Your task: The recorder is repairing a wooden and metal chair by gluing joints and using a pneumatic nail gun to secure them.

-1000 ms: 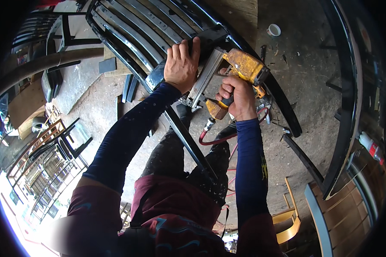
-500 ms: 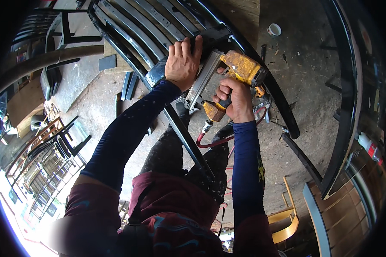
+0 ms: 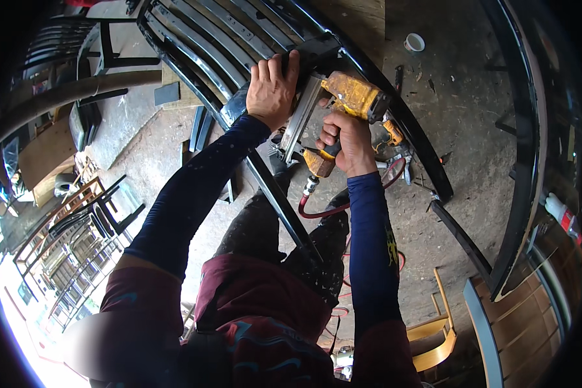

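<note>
A yellow pneumatic nail gun point(image 3: 352, 97) with a silver magazine is held by its grip in my right hand point(image 3: 343, 139). A red air hose point(image 3: 317, 207) hangs from its base. The gun's nose points at the black slatted chair frame point(image 3: 239, 39) lying in front of me. My left hand point(image 3: 271, 90) lies flat on that frame, fingers wrapped over a black rail right beside the gun's nose. Both arms wear dark blue sleeves.
A second orange tool point(image 3: 391, 132) lies on the dirty concrete floor behind the gun. A white cup point(image 3: 414, 43) stands at the back. Black frame parts point(image 3: 530, 161) curve along the right. Stacked chair frames point(image 3: 77, 226) sit at the left, a yellow wooden piece point(image 3: 436, 336) at lower right.
My left hand slid slightly right along the black rail toward the gun. The nail gun tilted and moved a little closer to the frame.
</note>
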### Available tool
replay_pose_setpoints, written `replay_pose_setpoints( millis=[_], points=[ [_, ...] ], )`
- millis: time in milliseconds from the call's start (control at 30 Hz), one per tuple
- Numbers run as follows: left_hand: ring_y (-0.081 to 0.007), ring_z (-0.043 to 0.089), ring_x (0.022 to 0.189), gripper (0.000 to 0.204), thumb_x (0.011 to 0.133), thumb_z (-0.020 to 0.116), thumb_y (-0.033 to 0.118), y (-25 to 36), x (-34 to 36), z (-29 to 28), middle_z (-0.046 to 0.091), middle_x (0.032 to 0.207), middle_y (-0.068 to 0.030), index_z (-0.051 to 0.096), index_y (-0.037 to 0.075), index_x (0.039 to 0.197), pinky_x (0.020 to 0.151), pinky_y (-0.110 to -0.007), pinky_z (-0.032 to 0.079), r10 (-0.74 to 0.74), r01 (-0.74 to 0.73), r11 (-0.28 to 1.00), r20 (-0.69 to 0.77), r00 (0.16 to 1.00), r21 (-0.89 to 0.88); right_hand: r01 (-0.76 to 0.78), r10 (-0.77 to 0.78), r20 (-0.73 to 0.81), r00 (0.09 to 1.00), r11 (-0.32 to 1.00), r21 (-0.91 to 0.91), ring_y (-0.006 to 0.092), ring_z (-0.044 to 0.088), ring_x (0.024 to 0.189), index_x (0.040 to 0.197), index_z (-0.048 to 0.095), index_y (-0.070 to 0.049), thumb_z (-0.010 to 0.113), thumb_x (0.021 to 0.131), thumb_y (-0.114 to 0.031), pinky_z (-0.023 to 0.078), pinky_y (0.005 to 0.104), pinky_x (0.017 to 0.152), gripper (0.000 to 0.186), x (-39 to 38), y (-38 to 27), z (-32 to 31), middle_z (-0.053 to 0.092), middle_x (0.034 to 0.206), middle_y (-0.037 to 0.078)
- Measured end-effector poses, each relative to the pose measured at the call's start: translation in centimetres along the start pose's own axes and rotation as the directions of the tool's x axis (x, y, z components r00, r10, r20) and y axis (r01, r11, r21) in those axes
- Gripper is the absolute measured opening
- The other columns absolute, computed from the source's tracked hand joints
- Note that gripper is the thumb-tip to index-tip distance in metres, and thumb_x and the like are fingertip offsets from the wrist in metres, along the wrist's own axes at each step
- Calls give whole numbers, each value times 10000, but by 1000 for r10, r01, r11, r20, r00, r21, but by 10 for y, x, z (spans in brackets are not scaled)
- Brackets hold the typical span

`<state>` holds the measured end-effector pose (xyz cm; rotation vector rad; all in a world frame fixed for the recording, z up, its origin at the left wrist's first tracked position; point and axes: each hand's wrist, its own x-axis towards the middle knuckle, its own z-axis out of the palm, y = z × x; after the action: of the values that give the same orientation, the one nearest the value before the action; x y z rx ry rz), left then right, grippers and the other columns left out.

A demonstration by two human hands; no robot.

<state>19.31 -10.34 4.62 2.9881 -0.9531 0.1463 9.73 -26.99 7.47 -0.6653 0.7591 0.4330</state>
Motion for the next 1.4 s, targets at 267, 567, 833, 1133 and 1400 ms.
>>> replay_pose_setpoints(
  millis=[267, 567, 833, 1133, 1400],
  points=[
    [-336, 492, 1065, 789, 799, 686, 192, -1, -2, 6, 493, 1263, -214, 356, 21, 1495, 941, -431, 405, 20, -20, 999, 2, 1000, 27, -25, 25, 7, 1000, 999, -20, 82, 373, 512, 1150, 554, -73, 570, 846, -74, 408, 332, 583, 304, 8, 1, -6, 366, 607, -64],
    [-353, 469, 1126, 959, 687, 788, 262, 7, 1, -4, 469, 1289, -215, 344, 51, 1510, 985, -442, 384, -17, 17, 1000, 7, 1000, 18, 95, -93, -31, 995, 994, 54, 81, 365, 515, 1251, 549, -103, 582, 868, -30, 388, 290, 541, 391, -21, 25, -8, 344, 616, -59],
    [-370, 452, 1149, 1019, 648, 826, 275, 11, -7, 1, 446, 1307, -214, 336, 65, 1516, 1000, -470, 367, -29, 29, 1000, -45, 999, 10, 353, -395, -230, 890, 914, -201, 85, 437, 481, 765, 481, -98, 645, 835, -1, 387, 253, 468, 203, -31, 52, -35, 467, 631, -16],
    [-335, 468, 1119, 975, 660, 850, 330, 21, 29, 0, 472, 1244, -171, 383, 80, 1479, 988, -438, 396, 11, -11, 1000, -40, 999, -22, 331, -370, -138, 919, 913, -239, 91, 410, 514, 1208, 578, -43, 598, 846, -25, 400, 284, 525, 363, 17, -4, -21, 425, 634, -32],
    [-314, 482, 1072, 898, 669, 814, 267, 19, 29, 5, 494, 1173, -161, 428, 53, 1451, 953, -399, 424, -4, 3, 999, -18, 1000, -38, 238, -275, -151, 949, 945, -226, 83, 399, 524, 1272, 549, -95, 592, 854, -17, 404, 292, 541, 428, 23, -14, -14, 421, 643, -40]
  ],
)
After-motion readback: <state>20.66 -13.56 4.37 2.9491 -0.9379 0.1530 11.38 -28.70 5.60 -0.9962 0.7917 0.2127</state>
